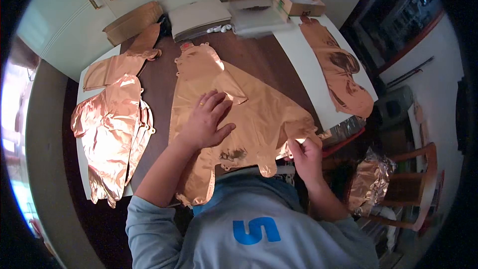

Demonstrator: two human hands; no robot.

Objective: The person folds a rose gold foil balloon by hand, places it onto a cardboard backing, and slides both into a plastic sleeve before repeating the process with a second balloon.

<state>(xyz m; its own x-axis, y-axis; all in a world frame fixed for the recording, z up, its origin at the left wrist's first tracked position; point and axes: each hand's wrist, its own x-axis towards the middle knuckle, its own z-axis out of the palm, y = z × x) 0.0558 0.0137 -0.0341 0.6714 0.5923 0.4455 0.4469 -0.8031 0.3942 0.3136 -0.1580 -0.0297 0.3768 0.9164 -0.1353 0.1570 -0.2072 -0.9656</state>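
Note:
A large flat rose-gold foil sheet (259,99) with small tabs along its edges lies on the dark brown table in front of me. Its upper left part is folded over, with a small red mark at the top. My left hand (206,122) rests palm down on the sheet, fingers spread, a ring on one finger. At the sheet's lower right corner, my right hand (304,157) pinches the foil edge between thumb and fingers. Part of the near edge hangs over the table's front, close to my body.
Crumpled foil pieces (109,129) lie at the left, another foil piece (336,67) at the right. Behind stand a cardboard tray (132,20), a white stack (199,16), a plastic bag (254,17) and a small box (298,4). A wooden chair (425,184) holds foil in plastic.

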